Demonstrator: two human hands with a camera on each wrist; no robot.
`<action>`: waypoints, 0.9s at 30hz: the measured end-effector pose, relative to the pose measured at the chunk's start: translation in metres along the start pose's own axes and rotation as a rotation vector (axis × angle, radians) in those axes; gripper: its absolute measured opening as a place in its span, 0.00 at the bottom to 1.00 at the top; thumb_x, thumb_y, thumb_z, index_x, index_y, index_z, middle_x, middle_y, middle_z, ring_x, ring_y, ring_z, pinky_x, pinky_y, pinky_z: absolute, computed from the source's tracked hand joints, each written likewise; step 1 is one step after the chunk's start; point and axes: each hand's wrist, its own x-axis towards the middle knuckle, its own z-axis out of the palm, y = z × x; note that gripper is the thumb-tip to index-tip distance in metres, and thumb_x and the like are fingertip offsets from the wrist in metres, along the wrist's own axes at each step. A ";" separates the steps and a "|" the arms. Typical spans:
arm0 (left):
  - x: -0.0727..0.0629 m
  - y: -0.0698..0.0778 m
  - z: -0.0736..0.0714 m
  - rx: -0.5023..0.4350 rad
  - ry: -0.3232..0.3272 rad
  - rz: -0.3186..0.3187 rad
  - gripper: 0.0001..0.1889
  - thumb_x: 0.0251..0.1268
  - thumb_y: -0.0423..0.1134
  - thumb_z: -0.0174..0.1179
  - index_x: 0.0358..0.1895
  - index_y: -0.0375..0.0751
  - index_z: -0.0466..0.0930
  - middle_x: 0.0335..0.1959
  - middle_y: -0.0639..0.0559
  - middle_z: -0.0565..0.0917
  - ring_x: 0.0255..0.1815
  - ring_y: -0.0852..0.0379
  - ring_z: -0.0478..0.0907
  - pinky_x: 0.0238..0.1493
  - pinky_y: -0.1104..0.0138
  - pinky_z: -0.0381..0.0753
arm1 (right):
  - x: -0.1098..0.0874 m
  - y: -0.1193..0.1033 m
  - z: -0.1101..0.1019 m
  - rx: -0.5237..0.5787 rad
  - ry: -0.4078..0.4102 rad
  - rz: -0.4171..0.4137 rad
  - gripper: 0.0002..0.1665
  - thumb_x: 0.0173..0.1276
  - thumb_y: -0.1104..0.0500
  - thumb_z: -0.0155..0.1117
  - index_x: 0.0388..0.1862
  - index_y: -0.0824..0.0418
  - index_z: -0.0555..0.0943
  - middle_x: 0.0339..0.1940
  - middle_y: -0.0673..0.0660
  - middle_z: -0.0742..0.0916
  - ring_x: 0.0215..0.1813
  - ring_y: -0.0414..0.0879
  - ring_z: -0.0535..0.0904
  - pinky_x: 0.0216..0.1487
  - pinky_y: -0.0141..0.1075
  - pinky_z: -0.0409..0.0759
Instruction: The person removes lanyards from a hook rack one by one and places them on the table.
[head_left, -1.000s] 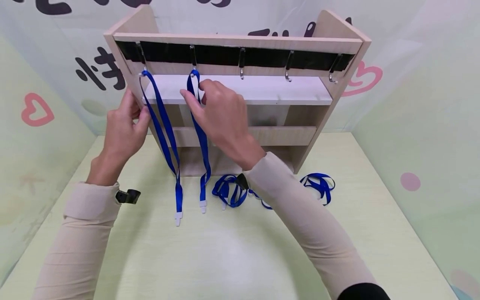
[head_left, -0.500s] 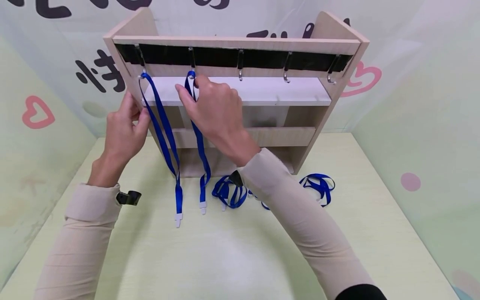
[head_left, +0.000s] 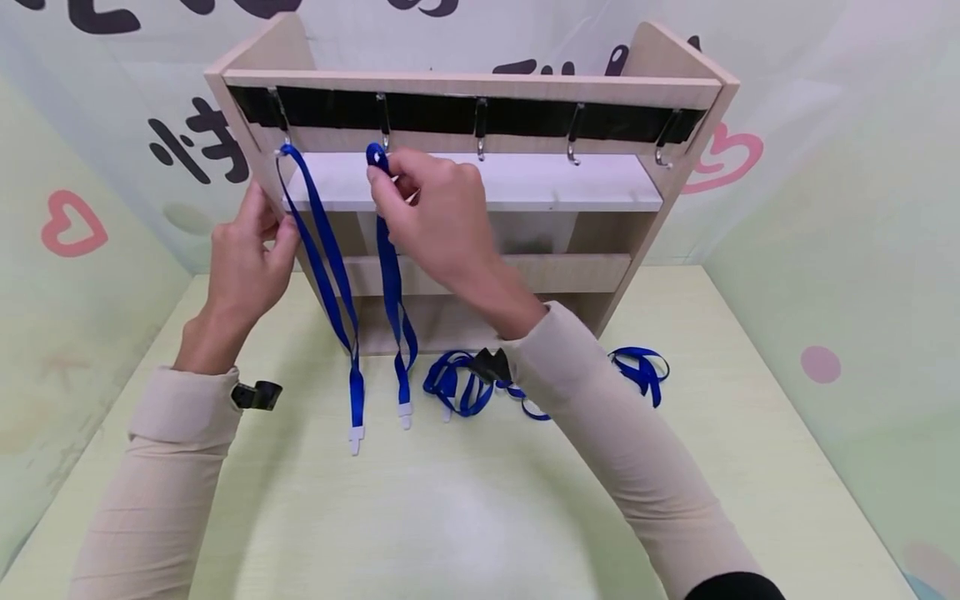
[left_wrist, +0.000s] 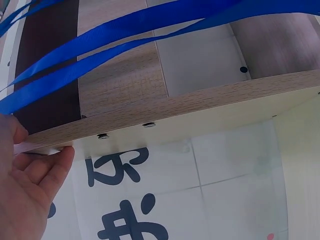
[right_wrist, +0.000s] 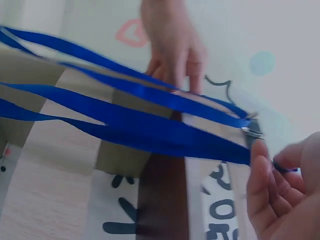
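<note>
My right hand (head_left: pixel 442 212) pinches a blue lanyard (head_left: pixel 390 275) just below its top loop, right by the second hook (head_left: pixel 384 125). Whether the loop sits on the hook or just off it, I cannot tell. The strap dangles in front of the wooden shelf rack (head_left: pixel 480 83), its white clip (head_left: pixel 406 414) lowest. Another blue lanyard (head_left: pixel 322 242) hangs from the leftmost hook. My left hand (head_left: pixel 247 267) grips the left side panel; in the left wrist view its thumb and fingers lie on either side of the panel (left_wrist: pixel 150 107).
Three hooks to the right, such as the middle hook (head_left: pixel 482 129), carry nothing. Coiled blue lanyards (head_left: pixel 459 383) lie on the table (head_left: pixel 450 517) before the rack, with another coil (head_left: pixel 641 367) farther right. Behind the rack stands a printed wall (head_left: pixel 825 208).
The second lanyard's loop has shifted slightly left, and its straps now run closer together. My right fingers have moved from beside it to pinching it. The left hand has stayed put.
</note>
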 end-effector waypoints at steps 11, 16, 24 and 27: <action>-0.001 0.000 -0.001 0.003 -0.005 -0.013 0.20 0.74 0.36 0.46 0.65 0.37 0.69 0.55 0.39 0.84 0.52 0.42 0.84 0.49 0.83 0.77 | -0.019 -0.015 -0.045 0.502 -0.273 0.013 0.06 0.72 0.66 0.58 0.37 0.68 0.81 0.29 0.59 0.86 0.22 0.51 0.81 0.20 0.39 0.78; -0.001 -0.001 0.000 -0.002 -0.001 -0.011 0.19 0.73 0.36 0.46 0.64 0.35 0.70 0.54 0.39 0.85 0.51 0.42 0.85 0.48 0.84 0.76 | -0.029 -0.018 -0.070 0.603 -0.392 -0.099 0.06 0.70 0.70 0.58 0.38 0.71 0.82 0.29 0.59 0.87 0.22 0.53 0.81 0.17 0.40 0.77; 0.000 0.000 0.000 -0.004 0.003 -0.009 0.18 0.74 0.37 0.47 0.62 0.35 0.71 0.53 0.40 0.85 0.50 0.42 0.85 0.47 0.85 0.76 | -0.049 -0.007 -0.110 0.856 -0.572 -0.226 0.06 0.68 0.76 0.55 0.36 0.79 0.80 0.24 0.63 0.85 0.18 0.49 0.78 0.14 0.37 0.73; 0.000 0.000 0.000 -0.007 0.003 -0.005 0.18 0.74 0.37 0.46 0.62 0.35 0.71 0.54 0.40 0.85 0.50 0.42 0.85 0.48 0.85 0.76 | -0.054 0.005 -0.121 0.884 -0.634 -0.242 0.07 0.69 0.74 0.57 0.34 0.77 0.81 0.23 0.61 0.85 0.18 0.47 0.78 0.14 0.36 0.74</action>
